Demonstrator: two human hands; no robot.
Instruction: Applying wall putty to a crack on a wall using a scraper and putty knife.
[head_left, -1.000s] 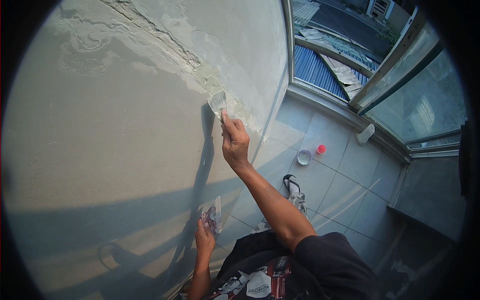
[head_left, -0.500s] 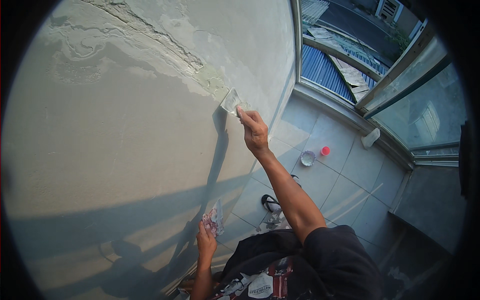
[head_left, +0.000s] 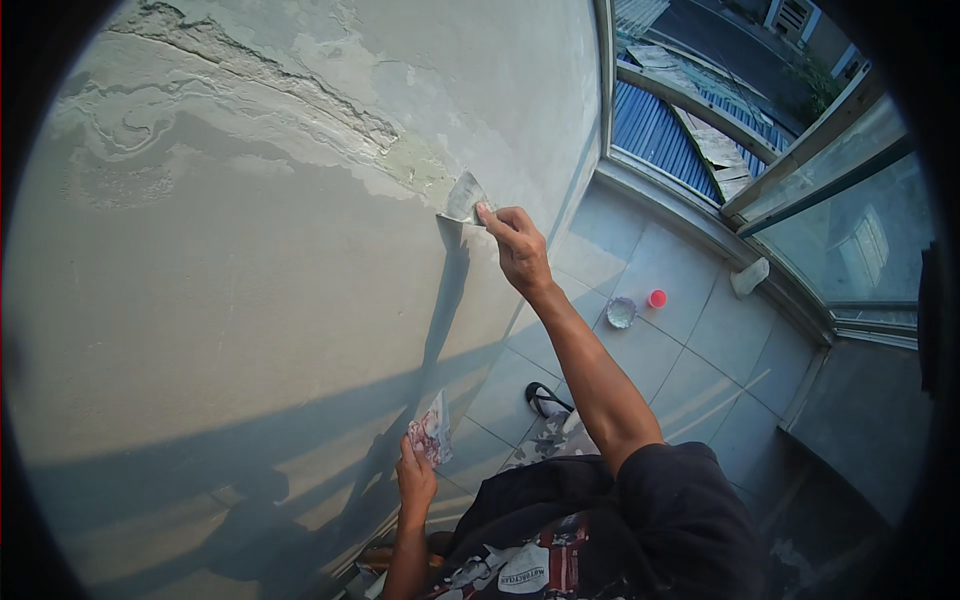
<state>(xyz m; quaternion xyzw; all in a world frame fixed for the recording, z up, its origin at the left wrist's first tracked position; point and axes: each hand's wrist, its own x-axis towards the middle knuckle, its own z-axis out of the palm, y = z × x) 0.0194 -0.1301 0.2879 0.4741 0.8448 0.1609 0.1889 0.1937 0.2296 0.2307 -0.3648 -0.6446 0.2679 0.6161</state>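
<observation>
Our putty knife (head_left: 464,198) now presses against the wall (head_left: 250,300) at the greenish filler patch (head_left: 420,165), higher than a second ago, so the stroke is climbing toward the crack (head_left: 290,90). Our right hand (head_left: 520,250) is closed around its handle, arm outstretched. Our left hand (head_left: 415,480) grips a smeared board (head_left: 432,438) low down. A small tub (head_left: 621,312) and red lid (head_left: 657,298) sit on the tiled floor (head_left: 700,340).

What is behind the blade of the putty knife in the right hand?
The putty knife in the right hand lies against the wall, at the edge of a greenish filler patch. The wall surface directly under the blade is covered.
</observation>
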